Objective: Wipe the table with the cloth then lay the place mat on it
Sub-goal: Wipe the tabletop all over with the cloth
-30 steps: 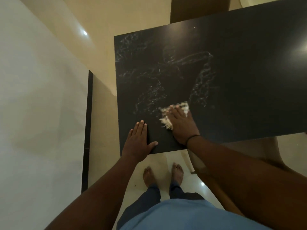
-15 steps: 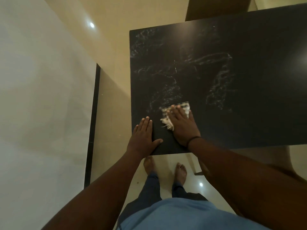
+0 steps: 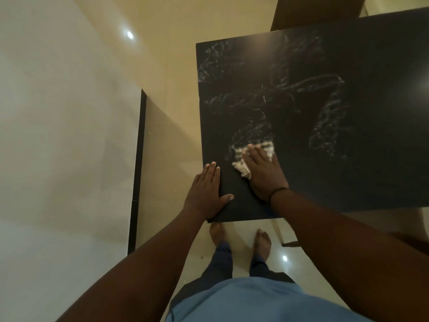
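A black table [image 3: 325, 170] fills the upper right, streaked with wet wipe marks. My right hand [image 3: 263, 171] lies flat with straight fingers on a checked white cloth [image 3: 241, 167], pressing it to the tabletop near the front left corner. The cloth shows only beyond my fingertips and at its frayed end by my thumb. My left hand [image 3: 206, 191] rests flat and open on the table's left front corner, thumb spread. No place mat is in view.
A wooden chair back [image 3: 315, 12] stands behind the table's far edge. Another chair [image 3: 408, 233] sits under the front edge at right. A white wall with a black skirting strip [image 3: 137, 173] runs along the left. My bare feet [image 3: 239, 238] stand on glossy tiles.
The view has drifted so the table sits further right in frame. My right hand with the cloth has edged slightly toward the left hand. The left hand stays planted on the corner.
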